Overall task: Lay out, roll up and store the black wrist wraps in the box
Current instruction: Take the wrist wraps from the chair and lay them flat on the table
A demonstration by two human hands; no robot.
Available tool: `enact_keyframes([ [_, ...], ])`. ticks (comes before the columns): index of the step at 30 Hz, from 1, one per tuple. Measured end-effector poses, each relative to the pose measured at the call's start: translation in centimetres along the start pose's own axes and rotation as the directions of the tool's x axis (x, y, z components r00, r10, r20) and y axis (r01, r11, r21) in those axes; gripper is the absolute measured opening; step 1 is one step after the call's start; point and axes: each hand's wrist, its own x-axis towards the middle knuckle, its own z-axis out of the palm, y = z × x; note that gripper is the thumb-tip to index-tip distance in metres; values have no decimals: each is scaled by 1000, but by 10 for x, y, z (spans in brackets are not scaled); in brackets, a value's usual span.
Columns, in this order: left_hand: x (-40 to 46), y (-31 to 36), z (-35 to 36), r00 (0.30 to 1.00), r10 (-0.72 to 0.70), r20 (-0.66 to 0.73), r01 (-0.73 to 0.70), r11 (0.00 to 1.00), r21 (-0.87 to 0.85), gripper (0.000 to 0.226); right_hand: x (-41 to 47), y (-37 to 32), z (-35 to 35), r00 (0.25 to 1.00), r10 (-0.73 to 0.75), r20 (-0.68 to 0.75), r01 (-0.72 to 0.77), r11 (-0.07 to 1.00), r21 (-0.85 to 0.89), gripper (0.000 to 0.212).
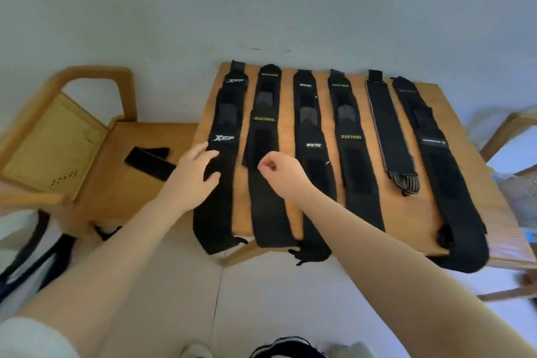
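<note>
Now L grip [194, 173] wide on leftmost wrap [225, 136], R grip [279, 168] curled, empty, over table [290, 113].

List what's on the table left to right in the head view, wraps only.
XTEP wrap under the left hand → XUEYING wrap → ENCYO wrap → second XUEYING wrap → short grey-edged wrap → long wrap at the right edge.
</note>
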Motion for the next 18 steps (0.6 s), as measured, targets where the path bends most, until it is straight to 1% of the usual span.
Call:
enact_keyframes([
  [4,-1,-93,-51,999,-43,-6,43,999,-19,47,37,-69,77,999,-41,28,42,999,-11,18],
  [9,2,-185,-90,995,-90,35,90,996,-6,45,81,-127,148,991,-40,131,43,999,-19,18],
  [12,20,-231,-113,993,-115,18,115,993,-8,45,124,-150,182,983,-58,175,74,993,-87,19],
  [14,39,-259,-126,992,-123,12,123,992,6,45,159,-160,207,981,-41,191,64,991,-118,21],
  [18,92,-318,-134,986,-137,93,131,989,62,45,234,-164,262,966,46,253,3,982,-190,22],
])
